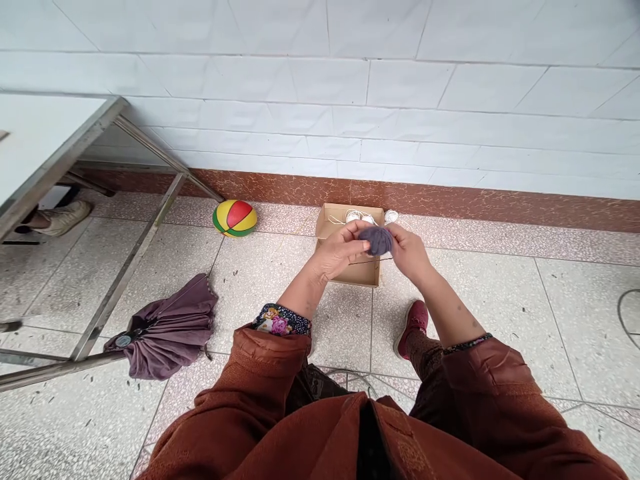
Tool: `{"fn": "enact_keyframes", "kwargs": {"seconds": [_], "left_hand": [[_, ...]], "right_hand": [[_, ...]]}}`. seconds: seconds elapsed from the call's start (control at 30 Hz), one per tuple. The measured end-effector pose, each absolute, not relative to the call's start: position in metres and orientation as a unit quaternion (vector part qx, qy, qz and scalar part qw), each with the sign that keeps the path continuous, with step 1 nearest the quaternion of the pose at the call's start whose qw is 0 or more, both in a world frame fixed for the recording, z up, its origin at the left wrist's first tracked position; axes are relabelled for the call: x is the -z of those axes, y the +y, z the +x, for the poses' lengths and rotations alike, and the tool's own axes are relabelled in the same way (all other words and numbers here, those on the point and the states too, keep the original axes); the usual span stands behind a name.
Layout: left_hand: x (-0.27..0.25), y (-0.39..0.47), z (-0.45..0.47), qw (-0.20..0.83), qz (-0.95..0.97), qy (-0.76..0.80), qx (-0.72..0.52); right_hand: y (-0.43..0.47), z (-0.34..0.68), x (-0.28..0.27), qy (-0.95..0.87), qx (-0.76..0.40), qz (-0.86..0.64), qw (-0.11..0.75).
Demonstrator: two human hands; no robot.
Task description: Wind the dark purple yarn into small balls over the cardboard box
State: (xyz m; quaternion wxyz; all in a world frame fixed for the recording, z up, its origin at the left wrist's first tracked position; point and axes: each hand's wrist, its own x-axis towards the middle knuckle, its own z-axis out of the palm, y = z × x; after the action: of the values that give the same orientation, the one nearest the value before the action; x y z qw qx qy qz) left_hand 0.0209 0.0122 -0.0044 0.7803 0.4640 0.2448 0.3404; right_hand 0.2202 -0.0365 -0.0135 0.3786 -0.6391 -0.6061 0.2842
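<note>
Rolled grey sock pinched between fingers of left hand and right hand, above cardboard box holding 2 white pairs on floor.

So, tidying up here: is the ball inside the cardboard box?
No, the ball lies on the floor left of the cardboard box, apart from it.

Single head view, looking forward-down over lap; floor close, wall beyond.
</note>
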Motion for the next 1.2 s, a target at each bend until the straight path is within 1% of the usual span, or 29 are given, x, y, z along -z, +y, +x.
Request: {"fn": "enact_keyframes", "kwargs": {"seconds": [0.1, 0.2, 0.27, 0.37, 0.43, 0.5, 0.6, 0.7, 0.8, 0.9, 0.97, 1.07, 1.13, 1.2], "left_hand": [[0.01, 0.018, 0.023, 0.753, 0.43, 0.289, -0.406], [0.015, 0.024, 0.022, 0.687, 0.458, 0.364, -0.431], [0.015, 0.025, 0.021, 0.636, 0.5, 0.401, -0.43], [0.014, 0.025, 0.018, 0.602, 0.56, 0.423, -0.381], [0.01, 0.023, 0.016, 0.616, 0.589, 0.409, -0.327], [0.007, 0.019, 0.014, 0.657, 0.6, 0.36, -0.282], [0.002, 0.013, 0.015, 0.732, 0.567, 0.276, -0.258], [0.001, 0.012, 0.018, 0.777, 0.489, 0.257, -0.302], [0.004, 0.019, 0.019, 0.765, 0.411, 0.296, -0.397], [0.01, 0.027, 0.019, 0.701, 0.406, 0.38, -0.446], [0.012, 0.03, 0.018, 0.651, 0.462, 0.424, -0.427], [0.011, 0.028, 0.018, 0.612, 0.563, 0.43, -0.351], [0.008, 0.023, 0.018, 0.643, 0.589, 0.385, -0.302], [0.005, 0.019, 0.018, 0.705, 0.57, 0.318, -0.278]], "right_hand": [[-0.04, 0.208, 0.016, -0.662, -0.302, -0.612, 0.31], [-0.046, 0.199, 0.006, -0.733, -0.334, -0.519, 0.287], [-0.049, 0.199, -0.005, -0.745, -0.359, -0.468, 0.312], [-0.05, 0.206, -0.017, -0.696, -0.367, -0.47, 0.401], [-0.047, 0.214, -0.019, -0.642, -0.343, -0.509, 0.46], [-0.042, 0.221, -0.015, -0.595, -0.31, -0.557, 0.489], [-0.035, 0.227, 0.0, -0.565, -0.275, -0.617, 0.474], [-0.033, 0.223, 0.013, -0.58, -0.282, -0.634, 0.426], [-0.037, 0.212, 0.015, -0.625, -0.323, -0.605, 0.373], [-0.043, 0.201, 0.003, -0.682, -0.366, -0.529, 0.349], [-0.046, 0.2, -0.006, -0.698, -0.373, -0.492, 0.364], [-0.043, 0.208, -0.012, -0.668, -0.335, -0.508, 0.428], [-0.039, 0.216, -0.008, -0.63, -0.294, -0.548, 0.466], [-0.034, 0.222, 0.0, -0.604, -0.266, -0.585, 0.472]]}}
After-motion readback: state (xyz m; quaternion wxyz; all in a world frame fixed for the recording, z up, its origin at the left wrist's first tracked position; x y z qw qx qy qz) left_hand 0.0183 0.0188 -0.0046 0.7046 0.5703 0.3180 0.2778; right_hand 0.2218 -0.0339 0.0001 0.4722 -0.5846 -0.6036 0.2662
